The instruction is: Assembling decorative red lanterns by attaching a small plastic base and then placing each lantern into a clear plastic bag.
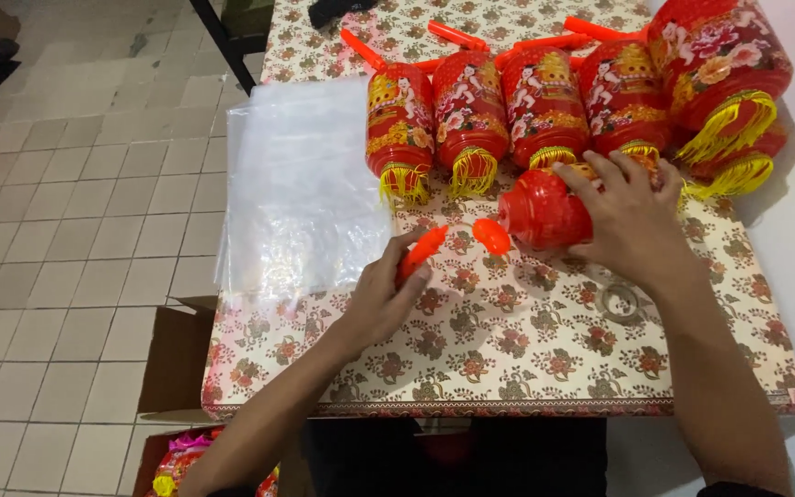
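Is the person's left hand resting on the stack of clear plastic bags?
No, the left hand holds an orange handle over the flowered tablecloth, beside the plastic bags.

Near tablecloth (508, 359) open; far side blocked by lantern row (508, 110), plastic bags (301, 184) at left.

A stack of clear bags (301, 189) lies on the table (508, 350), left of a row of red lanterns (545, 106). A tape roll (620, 302) lies below them; a cardboard box (177, 359) sits beside the table's left corner.
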